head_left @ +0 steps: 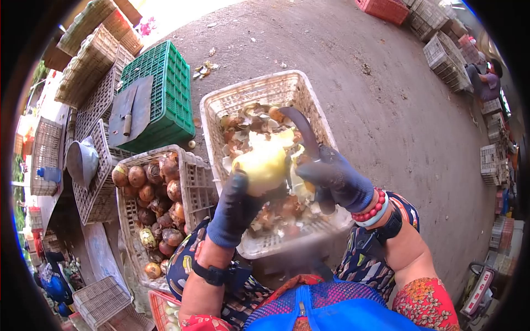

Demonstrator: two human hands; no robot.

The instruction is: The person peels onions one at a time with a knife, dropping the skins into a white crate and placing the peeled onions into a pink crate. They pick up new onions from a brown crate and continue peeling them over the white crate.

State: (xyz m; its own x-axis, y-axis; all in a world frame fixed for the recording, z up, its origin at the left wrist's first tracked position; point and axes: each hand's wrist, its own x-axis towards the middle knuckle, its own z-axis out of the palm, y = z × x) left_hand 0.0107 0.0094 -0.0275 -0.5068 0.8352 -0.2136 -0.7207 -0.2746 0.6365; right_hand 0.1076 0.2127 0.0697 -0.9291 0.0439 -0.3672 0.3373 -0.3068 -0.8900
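Cups a pale onion (258, 174) in the gloved left hand (237, 198), curled around its near left side, above the middle of a white crate (206, 118). Grips a curved knife (305, 128) in the gloved right hand (338, 179), wrapped around the handle. Likely handles as firm, fairly weighty, slick where bare; best held by the broad sides, clear of the blade. Beneath, strewn with peels (234, 138) toward the far edge. Beside the left edge, heaped in another crate (193, 176), unpeeled onions (160, 187). Past the far left corner, a green crate (179, 88).
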